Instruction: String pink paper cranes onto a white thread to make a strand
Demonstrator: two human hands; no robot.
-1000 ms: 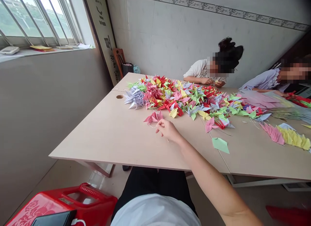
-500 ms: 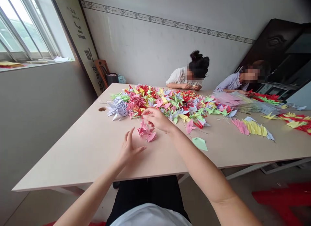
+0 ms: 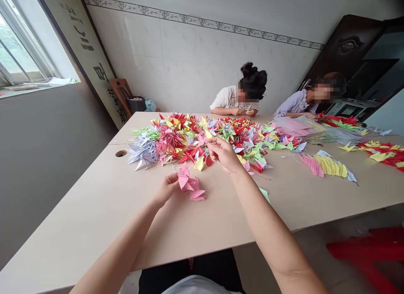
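Note:
Several pink folded paper cranes (image 3: 188, 182) hang bunched together low over the near part of the table. My left hand (image 3: 166, 189) is closed at their left side, thumb and fingers pinching the bunch. Up and to the right, my right hand (image 3: 224, 155) has its thumb and forefinger pressed together in front of the pile. What sits between those fingertips is too fine to make out. Just beyond both hands lies a large heap of folded paper cranes (image 3: 170, 142) in red, pink, yellow, green and lilac.
The table (image 3: 104, 226) has a round hole (image 3: 120, 153) at left. A green paper sheet (image 3: 264, 194) lies partly behind my right forearm. Pink, yellow and white strung cranes (image 3: 331, 164) rest farther right. Two people (image 3: 232, 99) sit across; a red stool (image 3: 366, 249) stands low at right.
My left hand has gone from spread fingers to a pinch on the pink cranes. My right hand has moved up and right, away from them. The view has shifted slightly.

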